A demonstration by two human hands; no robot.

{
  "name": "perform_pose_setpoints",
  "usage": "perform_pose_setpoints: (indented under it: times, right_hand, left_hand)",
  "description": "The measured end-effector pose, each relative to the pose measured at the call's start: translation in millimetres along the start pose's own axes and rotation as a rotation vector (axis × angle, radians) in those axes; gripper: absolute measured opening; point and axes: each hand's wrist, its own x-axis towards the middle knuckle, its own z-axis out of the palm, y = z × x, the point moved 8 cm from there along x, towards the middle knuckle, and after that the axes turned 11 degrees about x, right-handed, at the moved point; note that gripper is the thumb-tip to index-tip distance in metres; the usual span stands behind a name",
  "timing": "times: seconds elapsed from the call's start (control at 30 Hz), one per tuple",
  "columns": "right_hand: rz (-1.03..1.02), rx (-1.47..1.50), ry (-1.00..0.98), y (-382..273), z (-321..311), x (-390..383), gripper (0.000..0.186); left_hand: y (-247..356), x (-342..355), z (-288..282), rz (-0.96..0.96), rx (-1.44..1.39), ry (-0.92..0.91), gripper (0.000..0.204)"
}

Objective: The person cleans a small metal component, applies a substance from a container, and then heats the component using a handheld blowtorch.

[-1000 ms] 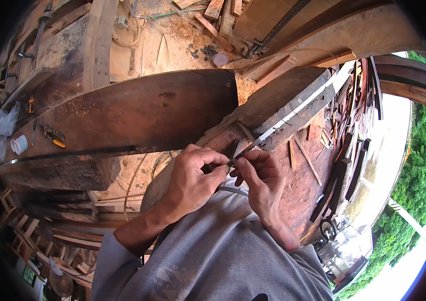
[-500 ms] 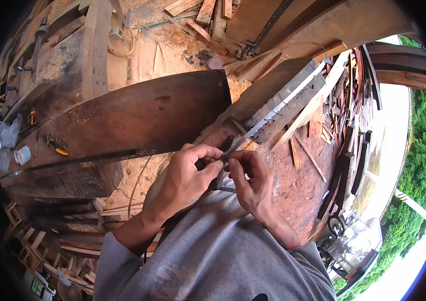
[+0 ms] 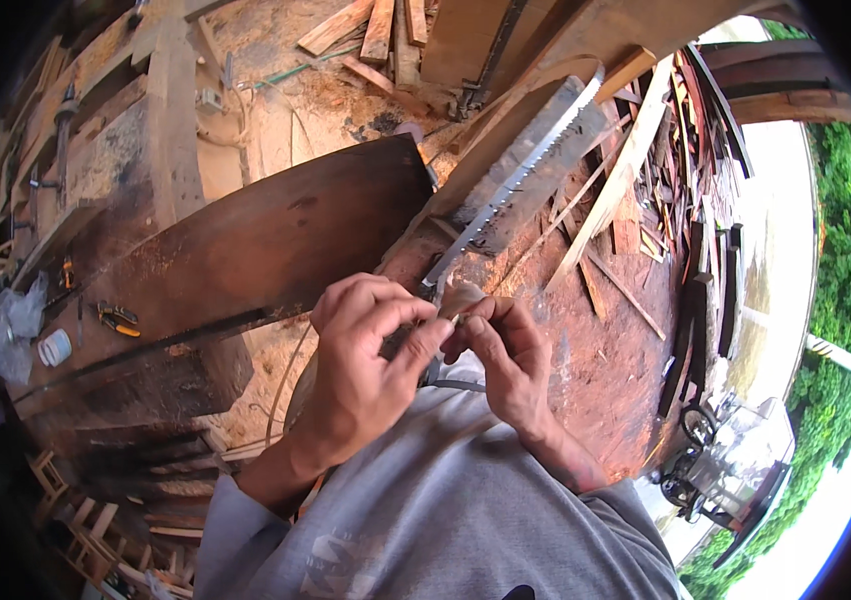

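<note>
Both my hands meet in front of my grey shirt. My left hand [image 3: 370, 355] is closed, thumb and forefinger pinched together. My right hand [image 3: 510, 350] is closed too, its fingertips pinching against the left ones. Between the fingertips shows a tiny pale, yellowish-green bit, too small to name. Just beyond them lies a long toothed saw blade [image 3: 517, 188], its near end a little above my fingers and apart from them. It stretches away to the right along a dark wooden block [image 3: 557, 110], which carries dark bits along the teeth.
A broad dark plank [image 3: 285, 225] spans the left. On it lie yellow-handled pliers [image 3: 119, 319], a white tub [image 3: 55, 348] and a clear plastic bag [image 3: 13, 325]. Wood strips [image 3: 635, 165] pile up at right, with a parked vehicle [image 3: 725, 455] below them. Boards [image 3: 377, 30] lie farther off.
My fingertips were at the blade's near end; now they are below it, pinching a tiny bit. The whole view has shifted slightly, with the blade appearing farther left and higher.
</note>
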Motion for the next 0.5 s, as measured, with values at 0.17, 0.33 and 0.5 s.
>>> perform_pose_setpoints:
  times: [0.17,0.33,0.5]
  right_hand:
    - [-0.187,0.000,-0.183,-27,18,-16,0.012]
    - [0.050,0.307,-0.266,-38,-5,-7,0.018]
    - [-0.039,0.222,-0.410,-60,-23,-3,0.013]
  left_hand:
    - [25,-8,-3,0.053,-0.067,0.059,0.014]
    - [65,-10,-4,0.151,0.065,0.180,0.014]
    - [99,-15,16,0.137,0.149,0.248,0.013]
